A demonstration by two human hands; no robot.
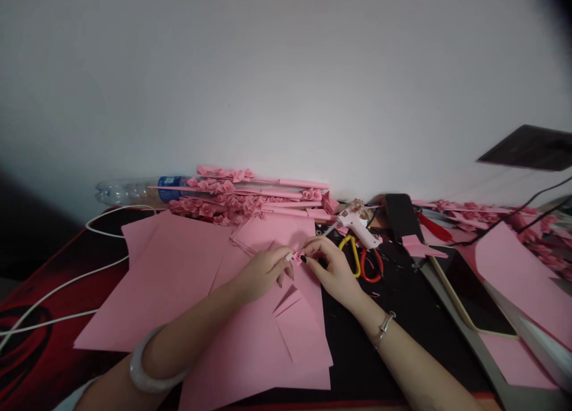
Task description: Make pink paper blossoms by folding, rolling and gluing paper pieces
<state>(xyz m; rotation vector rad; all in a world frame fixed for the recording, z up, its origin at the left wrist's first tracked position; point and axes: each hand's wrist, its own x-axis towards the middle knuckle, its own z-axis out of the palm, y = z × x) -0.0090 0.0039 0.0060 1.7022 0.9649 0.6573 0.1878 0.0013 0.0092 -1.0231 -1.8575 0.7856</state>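
Observation:
A small folded pink paper flower (297, 257) is pinched between the fingertips of both hands, just above the pink sheets. My left hand (266, 270) comes in from the left, its thumb and forefinger closed on the flower's left side. On the other side, my right hand (329, 267) grips it with thumb and forefinger; a dark nail shows. Below the hands lie large pink paper sheets (250, 339) and a smaller folded pink piece (299, 321). Right of my right hand are scissors (372, 267) with red and yellow handles.
Finished pink paper flower stems (241, 205) are piled along the wall, beside a clear plastic bottle (134, 192). A white glue gun (360, 226), a black phone (401, 217) and a tablet (473, 295) lie to the right. White cables (67, 283) cross the left side.

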